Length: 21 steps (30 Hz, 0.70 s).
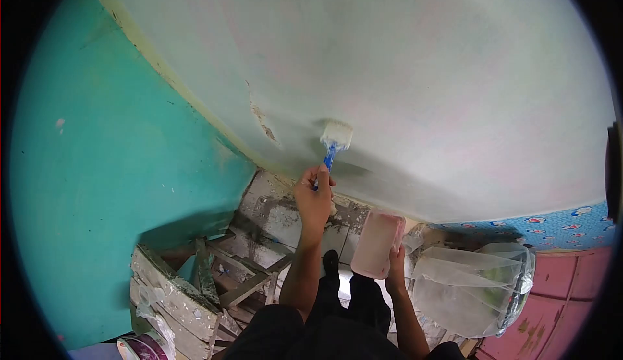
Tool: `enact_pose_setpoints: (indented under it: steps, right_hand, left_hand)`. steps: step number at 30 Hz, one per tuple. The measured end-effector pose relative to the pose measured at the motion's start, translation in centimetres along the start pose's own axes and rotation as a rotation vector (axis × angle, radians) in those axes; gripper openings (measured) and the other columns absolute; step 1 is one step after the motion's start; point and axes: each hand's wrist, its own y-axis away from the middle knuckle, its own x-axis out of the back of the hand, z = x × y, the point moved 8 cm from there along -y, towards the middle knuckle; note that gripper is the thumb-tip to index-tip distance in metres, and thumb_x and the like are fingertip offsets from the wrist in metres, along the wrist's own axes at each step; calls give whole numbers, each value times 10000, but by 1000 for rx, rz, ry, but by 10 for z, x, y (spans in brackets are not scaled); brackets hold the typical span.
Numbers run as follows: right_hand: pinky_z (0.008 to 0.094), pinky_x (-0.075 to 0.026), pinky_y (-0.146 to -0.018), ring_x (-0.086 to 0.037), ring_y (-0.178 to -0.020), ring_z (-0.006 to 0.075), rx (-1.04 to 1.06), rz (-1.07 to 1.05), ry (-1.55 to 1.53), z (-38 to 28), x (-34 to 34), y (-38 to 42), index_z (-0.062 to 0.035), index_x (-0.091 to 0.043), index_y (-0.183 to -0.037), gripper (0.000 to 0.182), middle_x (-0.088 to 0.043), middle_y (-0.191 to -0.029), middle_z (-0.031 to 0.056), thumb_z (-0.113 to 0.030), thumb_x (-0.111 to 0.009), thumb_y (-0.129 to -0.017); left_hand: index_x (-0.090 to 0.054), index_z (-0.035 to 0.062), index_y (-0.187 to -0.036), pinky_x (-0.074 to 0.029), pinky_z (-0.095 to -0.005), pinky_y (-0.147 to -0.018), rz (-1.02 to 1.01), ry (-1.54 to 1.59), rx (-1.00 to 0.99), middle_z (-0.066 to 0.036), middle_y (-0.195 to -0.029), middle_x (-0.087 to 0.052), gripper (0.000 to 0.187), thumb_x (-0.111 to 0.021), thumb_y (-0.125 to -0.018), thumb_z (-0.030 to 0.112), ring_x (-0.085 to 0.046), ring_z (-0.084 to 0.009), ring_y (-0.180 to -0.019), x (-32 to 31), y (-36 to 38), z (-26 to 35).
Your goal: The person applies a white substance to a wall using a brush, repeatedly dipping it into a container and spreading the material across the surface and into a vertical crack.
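Head-camera view looking down along a pale wall [402,68]; positions are given relative to the paintbrush [334,141].

The paintbrush, blue-handled with pale bristles loaded with light paint, lies bristle-first against the pale wall, just right of a chipped, flaking strip [265,123]. Directly below it, the left hand [314,198] is closed around the blue handle, fingers wrapped and arm extended upward, a grip that presses the bristles flat to the wall.

Below and to the right of the brush, the right hand [396,259] clasps a pale, translucent plastic container [378,243] from its lower edge, holding it tilted, with its open end up and close to the body. Its contents cannot be made out; held so, it seems to keep a paint supply within reach of the brush.

To the left of the brush, a turquoise wall [117,165] meets the pale wall at a yellowish corner seam. Far below the brush lies a tiled floor [279,211], heavily splashed with paint and grime. A paint-spattered wooden frame [195,295], possibly a ladder or trestle, stands below and to the left, with a paint can [146,347] at its foot. Below and to the right sit a crumpled clear plastic bag [474,282], a pink-red panel [571,288] and a strip of blue patterned covering [551,224].
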Motion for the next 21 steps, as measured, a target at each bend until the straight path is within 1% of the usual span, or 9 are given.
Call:
enact_pose_setpoints:
  steps: [2,3,6,7,9,11,14,19,21]
  right_hand:
    - [362,-429,-971,-496,-1158,200,9,18,6,-1,-3,0,-50,-326,-1372,587,-484,-1249,101,-446,-509,-980]
    - [363,-429,-973,-495,-1160,203,-4,10,-6,1,-4,0,-49,-320,-1378,593,-482,-1254,104,-445,-510,-980]
    - [364,-428,-979,-495,-1165,210,-31,5,-25,8,0,1,-48,-303,-1396,610,-477,-1268,112,-441,-513,-979]
    - [363,-428,-980,-496,-1166,212,-32,15,-20,11,2,2,-48,-297,-1402,617,-476,-1271,114,-440,-515,-979]
    - [371,-427,-984,-501,-1171,222,-37,27,-10,15,6,3,-42,-277,-1417,631,-480,-1280,134,-432,-513,-981]
    - [387,-425,-988,-509,-1180,238,-43,36,1,14,10,7,-30,-248,-1437,648,-489,-1291,170,-419,-506,-988]
    - [362,-432,-981,-502,-1170,208,-100,34,30,18,18,10,-54,-296,-1411,641,-483,-1285,111,-460,-526,-970]
    - [366,-429,-985,-497,-1180,211,-93,38,45,15,28,10,-55,-300,-1413,635,-480,-1292,116,-456,-522,-973]
    - [367,-426,-987,-494,-1182,213,-78,44,45,10,28,11,-53,-301,-1411,630,-481,-1290,117,-452,-520,-975]
  left_hand:
    - [-593,0,-902,-354,-197,-466,-4,7,-128,-10,-671,-576,247,-557,-981,230,-458,-32,-510,-6,11,52]
    - [-590,-5,-912,-344,-196,-467,-6,9,-191,-3,-681,-571,254,-552,-989,235,-447,-26,-513,-7,13,65]
    - [-590,1,-951,-335,-192,-474,-38,11,-160,4,-705,-571,247,-561,-987,244,-437,-19,-537,-10,3,54]
    - [-590,3,-962,-337,-196,-479,-51,5,-151,6,-714,-572,239,-562,-986,239,-438,-19,-544,-10,-2,32]
    - [-589,7,-985,-341,-205,-489,-73,-9,-137,11,-731,-574,225,-564,-985,231,-440,-20,-558,-5,-20,-46]
    - [-598,9,-977,-371,-248,-510,-64,-158,-140,1,-704,-565,254,-559,-984,259,-465,-59,-561,6,-26,-124]
    - [-610,6,-977,-402,-293,-537,-34,-390,-147,-22,-681,-561,299,-543,-984,298,-502,-116,-577,23,-28,-223]
    - [-645,-4,-892,-437,-375,-570,64,-604,107,-80,-675,-595,334,-536,-966,303,-575,-225,-612,65,-25,-343]
    - [-646,-6,-839,-442,-399,-579,102,-685,214,-99,-690,-615,342,-543,-955,299,-591,-254,-622,78,-31,-374]
